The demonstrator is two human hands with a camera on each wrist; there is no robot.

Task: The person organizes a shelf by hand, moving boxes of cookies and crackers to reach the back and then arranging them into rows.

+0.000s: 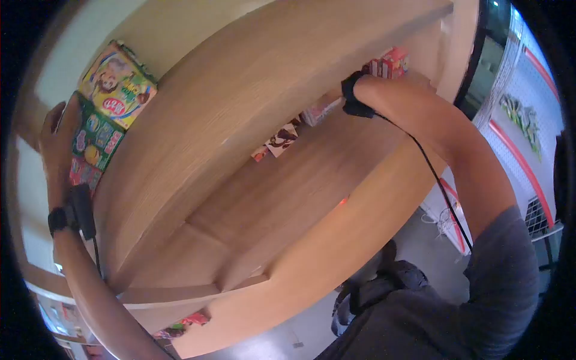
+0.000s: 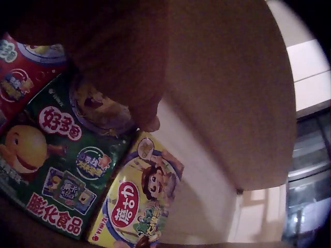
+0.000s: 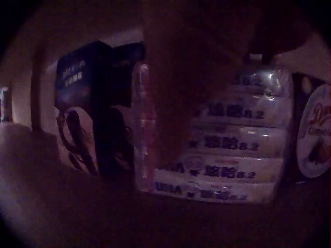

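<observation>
At the left of the head view, my left hand (image 1: 59, 141) lies against a green snack pack (image 1: 99, 144), fingers mostly straight. A yellow pack (image 1: 120, 90) and a red pack (image 1: 84, 173) flank it. In the left wrist view a fingertip (image 2: 150, 124) touches where the green and yellow packs meet. My right hand is hidden beyond the black wrist strap (image 1: 358, 95) in the head view. In the dark right wrist view, my right hand (image 3: 194, 77) grips a plastic-wrapped stack of small boxes (image 3: 238, 144), thumb down its front, fingers over the top.
A curved wooden shelf board (image 1: 198, 120) runs between my arms, with a lower board (image 1: 288, 174) beneath. Dark blue boxes (image 3: 77, 98) and a box with a round label (image 3: 316, 134) flank the stack. White racks (image 1: 516, 120) with red edges stand at right.
</observation>
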